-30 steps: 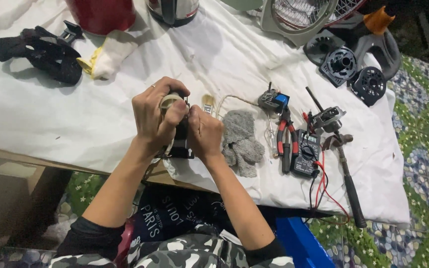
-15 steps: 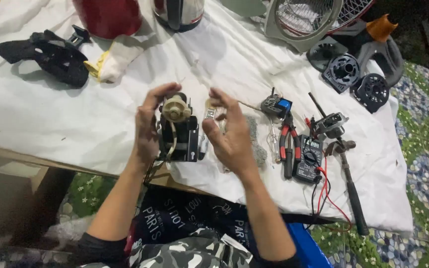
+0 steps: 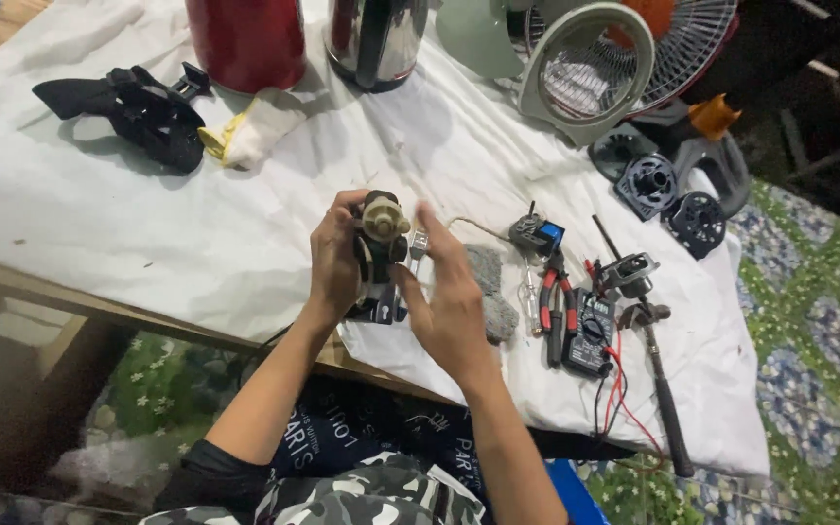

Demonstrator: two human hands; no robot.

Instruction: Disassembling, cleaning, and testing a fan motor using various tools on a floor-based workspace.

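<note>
head view. the left hand (image 3: 334,261) is closed around a small black electric motor with a cream round cap (image 3: 381,243), holding it upright just above the near edge of the white cloth-covered table (image 3: 128,233). the right hand (image 3: 449,297) is open, fingers spread, just beside the motor and apparently not touching it. to the right lie a grey folded rag (image 3: 493,292), red-handled pliers (image 3: 554,306), a black handheld multimeter with red and black leads (image 3: 590,331) and a dark-handled hammer (image 3: 658,379). further back stand a red cylindrical vessel (image 3: 245,39), a shiny steel kettle (image 3: 376,39) and a pale green fan guard (image 3: 585,73); a black strap bundle (image 3: 138,112) lies at far left. judged from the pose, the motor is being inspected: a firm grip low on the body keeps the cap and shaft end exposed, and working over the cloth would catch any part that drops.
</note>
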